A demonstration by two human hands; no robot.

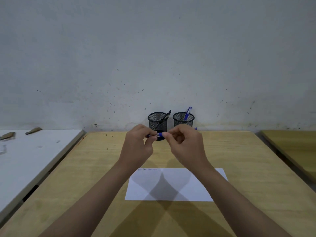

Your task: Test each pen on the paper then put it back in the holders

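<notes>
Both of my hands are raised above the wooden table (239, 168), in front of two black mesh holders. My left hand (138, 144) pinches the barrel of a blue pen (159, 134) held level. The fingertips of my right hand (184, 142) pinch the pen's other end, at its blue cap. The left holder (157, 121) has a black pen (165, 117) leaning in it. A blue pen (187, 113) stands in the right holder (183, 119). A white paper (171, 185) lies near me, with a few short scribbles (147, 169) at its top left.
The holders stand at the table's far edge against a grey wall (153, 57). A white table (34, 159) on the left carries two brown objects (33, 130). Another wooden table (294, 146) is at the right. Something small and blue (195, 128) shows behind my right hand.
</notes>
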